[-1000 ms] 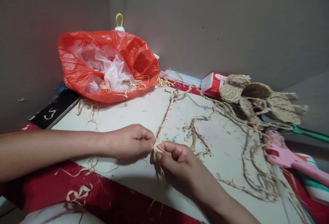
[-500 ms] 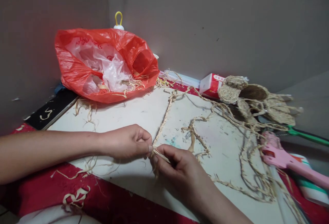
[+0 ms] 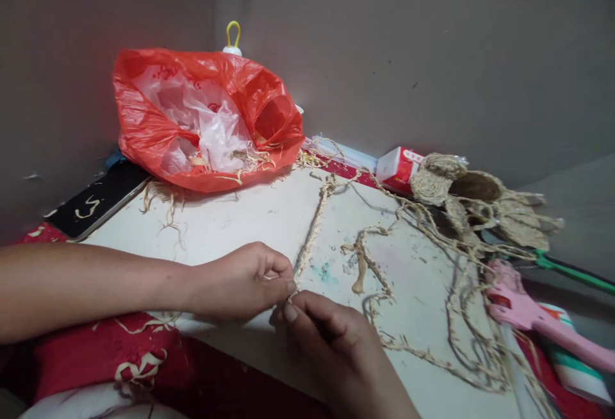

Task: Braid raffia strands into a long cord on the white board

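Note:
Near the middle of the white board (image 3: 250,214), my left hand (image 3: 250,281) pinches the near end of a pale straw braid (image 3: 311,239) between thumb and fingers. My right hand (image 3: 331,336) meets it there, its thumb and fingertips closed on the same end. The fingers of both hands hide the strands at the pinch. From my hands the braid runs away to a knot at the far side of the board. Beyond my right hand, a long twisted straw cord (image 3: 384,281) lies in loose loops.
Behind stands a red plastic bag (image 3: 144,143) with clear plastic and straw scraps, beside a black phone (image 3: 98,204). On the right are coiled straw pieces (image 3: 432,182), a red-and-white box (image 3: 396,169), a pink glue gun (image 3: 528,307) and a white-and-green bottle (image 3: 576,368). A grey wall (image 3: 384,34) closes the back.
My right hand has drawn in and down against my left, and the loose strands that showed between its fingers are now hidden. The whole view has shifted slightly.

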`<action>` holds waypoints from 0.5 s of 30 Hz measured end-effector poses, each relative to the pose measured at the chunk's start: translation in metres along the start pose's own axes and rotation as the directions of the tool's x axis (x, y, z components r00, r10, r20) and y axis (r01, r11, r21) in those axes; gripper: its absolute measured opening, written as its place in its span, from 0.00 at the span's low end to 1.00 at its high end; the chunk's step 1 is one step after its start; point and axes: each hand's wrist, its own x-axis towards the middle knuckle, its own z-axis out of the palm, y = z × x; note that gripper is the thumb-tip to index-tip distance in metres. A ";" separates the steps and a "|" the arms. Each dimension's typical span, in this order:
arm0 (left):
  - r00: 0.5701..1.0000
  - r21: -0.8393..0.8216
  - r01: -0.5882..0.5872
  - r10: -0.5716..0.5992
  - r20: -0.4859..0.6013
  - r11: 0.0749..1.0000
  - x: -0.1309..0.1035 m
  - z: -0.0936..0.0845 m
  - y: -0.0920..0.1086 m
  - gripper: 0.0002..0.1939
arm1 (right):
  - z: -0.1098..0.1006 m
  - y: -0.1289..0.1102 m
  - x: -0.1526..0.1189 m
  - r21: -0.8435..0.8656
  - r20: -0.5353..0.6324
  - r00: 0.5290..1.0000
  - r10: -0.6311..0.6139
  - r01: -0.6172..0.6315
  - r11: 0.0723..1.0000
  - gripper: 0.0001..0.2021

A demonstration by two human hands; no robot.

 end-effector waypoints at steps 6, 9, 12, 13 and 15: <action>0.998 -0.211 0.054 -0.059 -0.019 0.976 0.002 0.003 -0.004 0.11 | 0.010 0.012 -0.003 -0.429 -0.066 0.965 -0.253 0.201 0.880 0.17; 0.996 -0.270 0.087 -0.085 0.018 0.959 0.003 0.002 -0.005 0.12 | 0.013 0.030 0.001 -0.573 0.002 0.945 -0.326 0.268 0.774 0.12; 0.996 -0.230 0.091 -0.084 0.039 0.969 0.003 0.000 -0.003 0.12 | 0.026 0.044 0.002 -0.643 0.077 0.915 -0.396 0.349 0.682 0.09; 0.996 -0.199 0.082 -0.076 0.036 0.977 0.003 -0.001 -0.002 0.12 | 0.031 0.046 0.000 -0.653 0.136 0.898 -0.417 0.398 0.644 0.08; 0.998 -0.162 0.056 -0.052 0.029 0.985 0.002 -0.003 0.000 0.11 | 0.037 0.044 -0.009 -0.620 0.239 0.857 -0.457 0.497 0.607 0.07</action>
